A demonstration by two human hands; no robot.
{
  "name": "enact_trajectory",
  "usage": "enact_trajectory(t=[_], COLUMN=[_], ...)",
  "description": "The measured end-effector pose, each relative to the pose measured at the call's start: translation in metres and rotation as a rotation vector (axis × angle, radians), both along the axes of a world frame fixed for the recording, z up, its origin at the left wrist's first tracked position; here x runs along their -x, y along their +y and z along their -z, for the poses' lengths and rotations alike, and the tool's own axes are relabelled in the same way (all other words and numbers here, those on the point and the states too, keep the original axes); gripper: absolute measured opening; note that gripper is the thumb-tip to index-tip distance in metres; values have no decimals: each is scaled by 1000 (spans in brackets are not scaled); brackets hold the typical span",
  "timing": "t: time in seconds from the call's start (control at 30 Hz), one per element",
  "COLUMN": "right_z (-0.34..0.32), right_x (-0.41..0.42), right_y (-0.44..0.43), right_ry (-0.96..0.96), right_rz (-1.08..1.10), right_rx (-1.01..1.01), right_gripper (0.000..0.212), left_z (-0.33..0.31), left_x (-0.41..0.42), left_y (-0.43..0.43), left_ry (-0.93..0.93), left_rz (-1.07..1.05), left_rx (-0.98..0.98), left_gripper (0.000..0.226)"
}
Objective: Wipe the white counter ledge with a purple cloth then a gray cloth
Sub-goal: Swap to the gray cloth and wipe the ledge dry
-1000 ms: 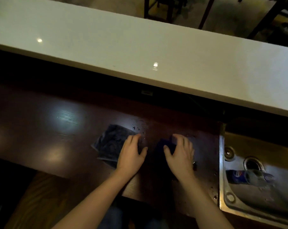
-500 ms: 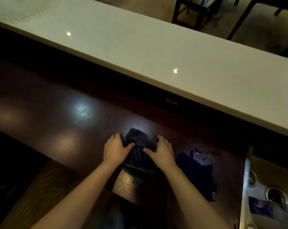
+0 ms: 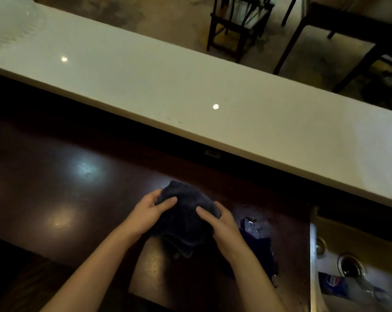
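Note:
The gray cloth (image 3: 186, 212) is bunched up above the dark wooden counter (image 3: 62, 194), held from both sides. My left hand (image 3: 147, 212) grips its left edge and my right hand (image 3: 222, 224) grips its right edge. The purple cloth (image 3: 258, 248) lies flat on the dark counter just right of my right hand, partly hidden by my wrist, with water drops beside it. The white counter ledge (image 3: 168, 86) runs diagonally across the view beyond and above the dark counter.
A steel sink (image 3: 357, 257) sits at the lower right with a plastic bottle (image 3: 348, 287) lying in it. Dark chairs (image 3: 237, 23) and a table (image 3: 352, 28) stand on the floor beyond the ledge. A pale ribbed object (image 3: 10, 25) rests at the ledge's far left.
My right hand left the purple cloth and both hands moved onto the gray cloth, gathering and lifting it off the dark counter. The view shifted left and up.

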State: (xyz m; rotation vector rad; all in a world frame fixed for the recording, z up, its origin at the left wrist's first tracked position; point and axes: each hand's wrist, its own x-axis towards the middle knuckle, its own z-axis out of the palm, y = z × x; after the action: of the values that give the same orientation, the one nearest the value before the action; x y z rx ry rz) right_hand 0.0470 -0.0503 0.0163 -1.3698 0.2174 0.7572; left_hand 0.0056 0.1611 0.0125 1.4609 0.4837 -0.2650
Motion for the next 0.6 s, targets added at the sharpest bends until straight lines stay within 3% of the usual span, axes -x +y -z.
enact_trajectory(t=[0.1, 0.2, 0.4, 0.6], right_z=[-20, -39, -79, -132], right_x=[-6, -10, -19, -43], right_y=[-15, -30, -49, -70], right_ry=[98, 128, 37, -251], right_rz=[104, 172, 289, 313], right_rx=[-307, -440, -504, -391], right_gripper=[46, 51, 59, 36], left_z=[-29, -55, -100, -140], left_x=[-15, -30, -59, -95], left_y=[-17, -37, -74, -94], left_ry=[-96, -163, -284, -397], left_rz=[-51, -64, 22, 99], left_rx=[142, 213, 203, 42], left_gripper=[24, 31, 28, 27])
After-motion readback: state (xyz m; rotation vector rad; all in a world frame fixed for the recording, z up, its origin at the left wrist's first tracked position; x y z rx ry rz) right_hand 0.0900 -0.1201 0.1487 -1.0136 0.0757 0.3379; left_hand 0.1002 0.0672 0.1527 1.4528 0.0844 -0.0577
